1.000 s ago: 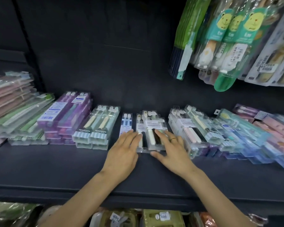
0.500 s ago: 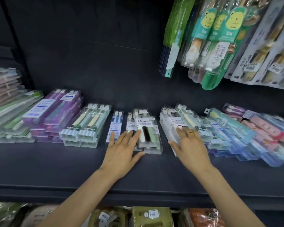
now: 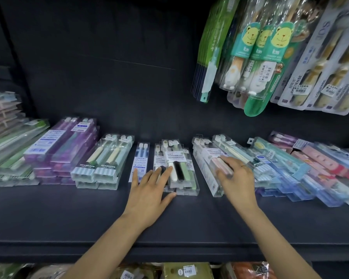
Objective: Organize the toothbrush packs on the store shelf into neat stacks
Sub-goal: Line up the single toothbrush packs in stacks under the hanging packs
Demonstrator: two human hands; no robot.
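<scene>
Right hand (image 3: 235, 179) shifted onto right pack stack (image 3: 207, 170), left hand (image 3: 149, 190) flat

Toothbrush packs (image 3: 180, 168) on shelf (image 3: 89, 214)

Toothbrush packs on the dark shelf (image 3: 48, 214), clear plastic, all lying flat, brush heads toward the back wall. Far left: green/pink stack (image 3: 6, 150), fanned and uneven. Next, purple stack (image 3: 63, 146), two columns, fairly square. Then mint-striped stack (image 3: 105, 160), two wide, tidy. Single slim blue pack (image 3: 141, 158) lies alone on the shelf. Centre "SOFT TOOTHBRUSH" stack (image 3: 179, 168): top pack shows white, black and green handles, skewed right over the ones under it. To the right, pink-handled pack (image 3: 208, 164) sits angled on its pile. Far right: blue and pink packs (image 3: 310, 170) splayed, overlapping, no clean stack.
</scene>
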